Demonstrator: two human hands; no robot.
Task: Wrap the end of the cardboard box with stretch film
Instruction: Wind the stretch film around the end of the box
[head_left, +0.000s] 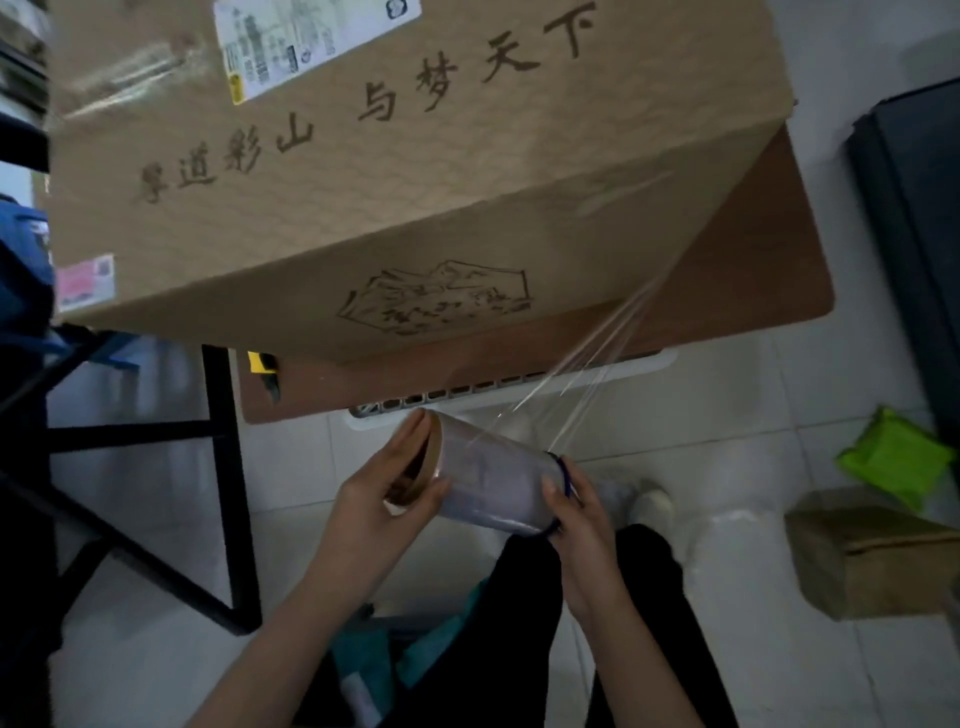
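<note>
A large cardboard box (395, 171) with printed characters and a white label lies on a brown table (753, 280), its near end overhanging. Below the table edge I hold a roll of stretch film (493, 483) between both hands. My left hand (379, 493) grips the roll's cardboard-core end, fingers curled over the rim. My right hand (579, 525) grips the other end. A taut band of clear film (597, 358) runs from the roll up to the box's right corner, and film lies across the box's near face.
A black metal frame (228, 478) stands at left beside a blue bag (23, 280). A yellow cutter (262, 369) peeks from under the box. On the tiled floor at right sit a small cardboard box (872, 556), a green bag (893, 457) and a dark cabinet (914, 208).
</note>
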